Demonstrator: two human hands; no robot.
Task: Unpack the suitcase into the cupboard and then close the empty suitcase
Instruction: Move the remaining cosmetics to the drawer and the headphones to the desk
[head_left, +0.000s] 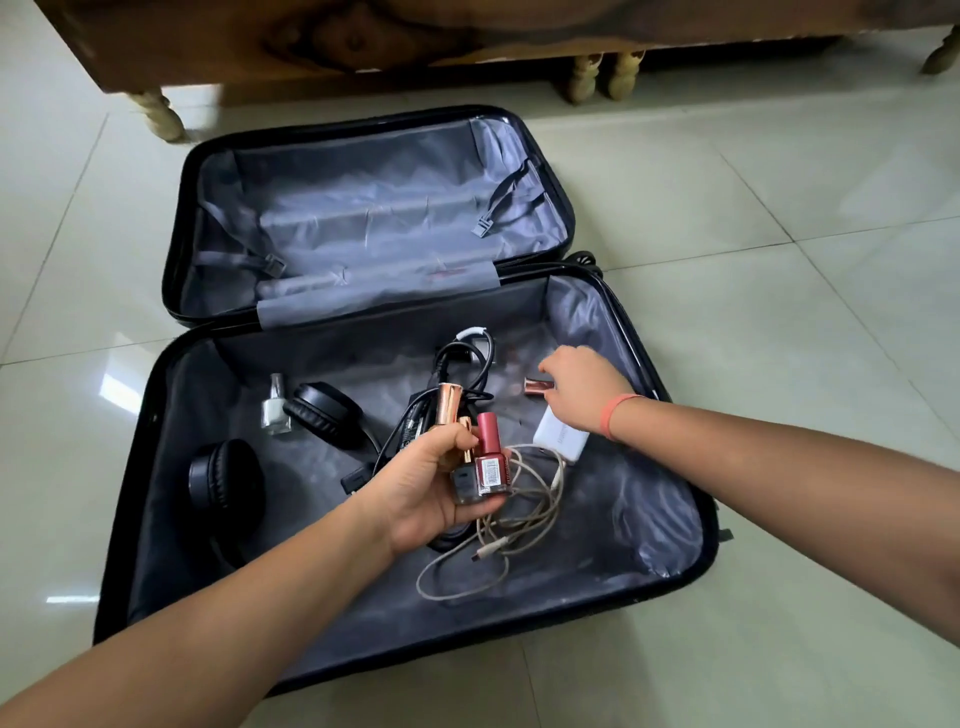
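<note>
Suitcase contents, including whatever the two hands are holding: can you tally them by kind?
Nail polish bottles: 3, clear bottle, red bottle, dark bottle
Rose-gold tubes: 2, tall tube in left hand, short tube in right hand
Headphones: 1
Cables: 2, black cable, white cable
White charger: 1
Total: 9

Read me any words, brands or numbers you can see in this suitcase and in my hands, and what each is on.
Nothing can be read in full.
On the red nail polish bottle in the left hand: white barcode sticker, print too small.
On the white charger: grey wording, blurred.
On the black adapter: white print, too small.
On the rose-gold tube held by the right hand: no text shows.
</note>
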